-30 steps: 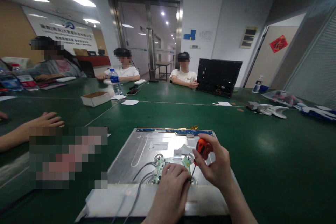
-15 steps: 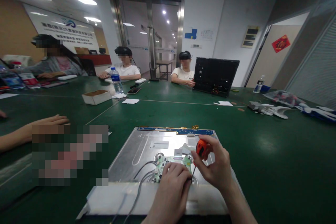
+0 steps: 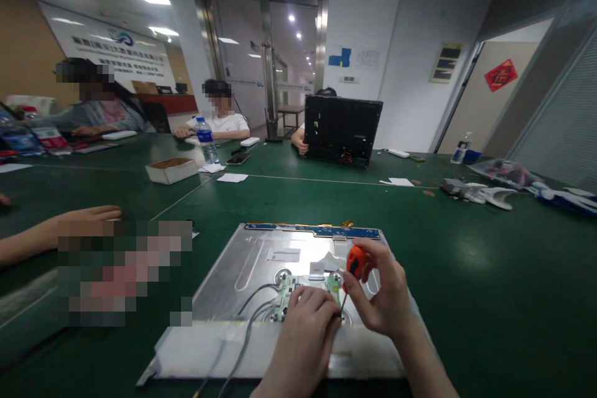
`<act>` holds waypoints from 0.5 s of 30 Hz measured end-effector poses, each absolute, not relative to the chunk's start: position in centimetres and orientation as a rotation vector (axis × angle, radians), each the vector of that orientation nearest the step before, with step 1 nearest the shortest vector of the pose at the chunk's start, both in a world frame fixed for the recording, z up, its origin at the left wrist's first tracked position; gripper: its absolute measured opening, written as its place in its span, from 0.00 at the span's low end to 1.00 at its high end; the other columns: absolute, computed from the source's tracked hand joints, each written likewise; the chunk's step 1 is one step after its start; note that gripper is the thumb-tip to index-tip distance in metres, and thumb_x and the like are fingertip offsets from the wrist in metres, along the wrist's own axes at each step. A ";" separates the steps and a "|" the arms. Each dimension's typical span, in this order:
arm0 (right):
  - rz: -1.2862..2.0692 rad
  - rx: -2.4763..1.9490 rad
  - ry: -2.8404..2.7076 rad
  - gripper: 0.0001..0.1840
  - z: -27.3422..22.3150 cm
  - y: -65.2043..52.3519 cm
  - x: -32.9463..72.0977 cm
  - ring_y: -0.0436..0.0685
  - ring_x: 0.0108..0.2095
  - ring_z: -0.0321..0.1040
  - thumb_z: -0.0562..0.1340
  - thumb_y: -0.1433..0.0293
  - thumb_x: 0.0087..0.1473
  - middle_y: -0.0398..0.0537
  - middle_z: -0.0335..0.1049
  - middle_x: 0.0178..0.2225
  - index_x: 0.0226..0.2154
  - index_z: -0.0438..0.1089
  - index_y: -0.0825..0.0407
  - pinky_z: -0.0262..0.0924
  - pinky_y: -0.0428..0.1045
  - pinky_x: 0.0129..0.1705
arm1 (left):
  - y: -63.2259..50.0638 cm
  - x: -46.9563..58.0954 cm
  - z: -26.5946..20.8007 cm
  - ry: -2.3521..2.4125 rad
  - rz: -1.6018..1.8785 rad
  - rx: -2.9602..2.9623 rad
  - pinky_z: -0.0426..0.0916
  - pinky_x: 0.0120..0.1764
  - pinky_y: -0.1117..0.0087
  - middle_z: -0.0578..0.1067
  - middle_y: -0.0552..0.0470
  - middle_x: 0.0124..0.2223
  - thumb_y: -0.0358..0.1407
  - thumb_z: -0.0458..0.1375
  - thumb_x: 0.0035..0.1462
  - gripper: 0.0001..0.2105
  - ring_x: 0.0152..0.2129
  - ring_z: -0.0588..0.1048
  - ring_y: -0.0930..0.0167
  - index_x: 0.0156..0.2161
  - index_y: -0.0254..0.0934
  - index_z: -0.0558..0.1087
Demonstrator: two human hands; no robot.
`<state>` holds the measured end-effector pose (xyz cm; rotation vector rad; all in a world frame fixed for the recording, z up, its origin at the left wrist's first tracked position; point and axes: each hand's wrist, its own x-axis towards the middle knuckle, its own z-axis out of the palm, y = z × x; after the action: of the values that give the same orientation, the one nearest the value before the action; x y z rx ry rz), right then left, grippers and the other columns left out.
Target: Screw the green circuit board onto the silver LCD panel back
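My right hand [image 3: 385,289] grips the orange and black handle of a screwdriver [image 3: 356,261] between thumb and fingers. Its thin shaft points down to the lower right corner of a green circuit board [image 3: 285,298]. Over that board lies my left hand [image 3: 310,317], its fingers curled and pressed together, the tips close by the screwdriver's tip. What those fingers hold, if anything, is hidden. Under both hands a silver metal display panel [image 3: 224,286] rests on the table, with a blue circuit strip [image 3: 303,232] along its far edge. Grey cables [image 3: 249,336] run from the board towards me.
On the green table [image 3: 489,292], another person's hand [image 3: 93,214] lies at left. Farther off are an open white box [image 3: 171,171], a water bottle [image 3: 205,140] and a black monitor casing [image 3: 342,130] held by a person. Grey-white parts [image 3: 476,191] lie at right.
Across the table, the monitor casing has shifted left and now covers most of the person behind it. My hands and the screwdriver have hardly moved.
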<state>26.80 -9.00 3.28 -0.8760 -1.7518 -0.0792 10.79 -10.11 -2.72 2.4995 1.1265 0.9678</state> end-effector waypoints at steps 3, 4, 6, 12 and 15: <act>-0.063 -0.874 -1.758 0.21 3.2 -9.1 26.8 0.49 0.20 0.65 0.58 0.73 0.55 0.43 0.71 0.30 0.52 0.58 0.50 0.62 0.45 0.20 | -10.1 10.9 -2.8 1.124 0.990 2.517 0.63 0.46 0.57 0.76 0.51 0.37 0.21 0.56 0.57 0.09 0.38 0.72 0.63 0.36 0.38 0.73; -0.065 -0.877 -1.758 0.21 3.2 -9.1 26.8 0.49 0.20 0.64 0.58 0.73 0.55 0.43 0.71 0.30 0.52 0.58 0.50 0.62 0.45 0.20 | -10.1 10.9 -2.8 1.123 0.997 2.521 0.63 0.46 0.58 0.76 0.51 0.37 0.21 0.56 0.57 0.09 0.37 0.72 0.63 0.36 0.38 0.73; -0.074 -0.881 -1.753 0.21 3.1 -9.0 26.8 0.49 0.19 0.64 0.59 0.73 0.55 0.42 0.70 0.29 0.52 0.58 0.49 0.62 0.44 0.20 | -10.0 10.9 -3.0 1.126 1.005 2.531 0.63 0.46 0.58 0.76 0.51 0.37 0.21 0.56 0.56 0.09 0.37 0.72 0.63 0.35 0.38 0.72; -0.107 -0.869 -1.749 0.21 3.1 -8.8 26.7 0.48 0.18 0.62 0.61 0.72 0.57 0.38 0.68 0.27 0.52 0.58 0.48 0.60 0.43 0.19 | -9.9 10.7 -3.4 1.124 0.967 2.544 0.62 0.46 0.58 0.76 0.51 0.39 0.22 0.56 0.58 0.09 0.38 0.71 0.63 0.37 0.38 0.71; -0.111 -0.872 -1.755 0.21 3.1 -8.7 26.7 0.48 0.18 0.61 0.62 0.71 0.57 0.38 0.67 0.27 0.52 0.58 0.48 0.61 0.43 0.20 | -10.0 10.6 -3.4 1.122 0.962 2.549 0.62 0.46 0.58 0.76 0.51 0.39 0.22 0.55 0.58 0.09 0.39 0.71 0.63 0.37 0.38 0.71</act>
<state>26.67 -8.72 3.11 -0.8715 -1.7550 -0.1111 10.60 -9.96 -3.42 2.5489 1.1222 0.9617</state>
